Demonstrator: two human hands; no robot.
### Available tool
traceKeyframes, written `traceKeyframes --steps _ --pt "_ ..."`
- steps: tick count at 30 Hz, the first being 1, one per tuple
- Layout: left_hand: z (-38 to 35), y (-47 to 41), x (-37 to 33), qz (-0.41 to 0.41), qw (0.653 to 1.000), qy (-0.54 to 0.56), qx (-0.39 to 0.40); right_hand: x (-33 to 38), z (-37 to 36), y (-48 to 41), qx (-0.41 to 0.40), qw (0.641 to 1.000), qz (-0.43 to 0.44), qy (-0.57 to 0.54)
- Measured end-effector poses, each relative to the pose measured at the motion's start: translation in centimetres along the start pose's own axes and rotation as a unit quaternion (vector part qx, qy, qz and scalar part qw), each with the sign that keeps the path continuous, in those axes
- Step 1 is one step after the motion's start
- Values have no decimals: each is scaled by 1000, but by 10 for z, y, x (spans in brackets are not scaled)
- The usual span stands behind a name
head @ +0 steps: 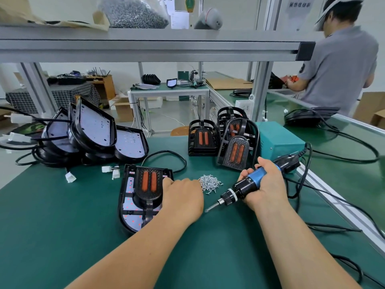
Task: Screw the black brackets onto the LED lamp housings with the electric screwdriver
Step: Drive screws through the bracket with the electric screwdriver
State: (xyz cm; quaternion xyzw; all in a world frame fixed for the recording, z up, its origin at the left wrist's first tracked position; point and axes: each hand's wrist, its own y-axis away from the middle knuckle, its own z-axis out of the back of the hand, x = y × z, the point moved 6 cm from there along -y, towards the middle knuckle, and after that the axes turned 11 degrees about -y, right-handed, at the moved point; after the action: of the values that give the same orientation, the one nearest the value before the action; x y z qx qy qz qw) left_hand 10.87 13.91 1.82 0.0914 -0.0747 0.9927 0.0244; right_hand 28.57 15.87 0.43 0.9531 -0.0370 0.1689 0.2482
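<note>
Head view: left hand [181, 198] on an LED lamp housing [130, 207], right hand [268, 185] gripping the electric screwdriver [249, 184].
Far left of the left fingers is a heap of housings [91, 132], some tilted up on edge. The worked housing lies flat on the green mat [62, 215], just left of and under the left fingers. Its long axis runs away from the camera, rounded end nearest. A black bracket [149, 184] with two orange slots sits on it along the same axis. The left fingers bend down over the housing's right edge, tips hidden, so cannot tell if they pinch anything. A screw pile [210, 183] lies between the two hands. The right fingers wrap the blue barrel. The screwdriver's axis is diagonal, cable end up-right, bit [212, 207] pointing down-left, near the left wrist but apart. Bracket stacks [235, 147] and a teal box [279, 140] are beyond the right fingers. The paper sign [300, 5] top right is too blurred to read.
</note>
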Motion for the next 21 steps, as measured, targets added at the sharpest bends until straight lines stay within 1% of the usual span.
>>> traceKeyframes --steps 3,8,12,14,16,21 --pt "2 -1 0 4 1000 12 -6 0 0 0 -2 1000 -4 0" --pt "8 -2 -5 -21 1000 -3 21 0 0 0 -6 1000 -4 -2" --pt "17 -3 -7 -36 999 1 21 1 0 1 -6 1000 1 -9" --pt "25 -3 -4 -27 998 48 12 1 0 1 -5 1000 1 -17" --pt "34 -3 3 -6 993 118 2 2 0 2 -4 1000 2 -23" --pt "44 2 11 15 965 263 -17 0 -1 2 -3 999 -1 -38"
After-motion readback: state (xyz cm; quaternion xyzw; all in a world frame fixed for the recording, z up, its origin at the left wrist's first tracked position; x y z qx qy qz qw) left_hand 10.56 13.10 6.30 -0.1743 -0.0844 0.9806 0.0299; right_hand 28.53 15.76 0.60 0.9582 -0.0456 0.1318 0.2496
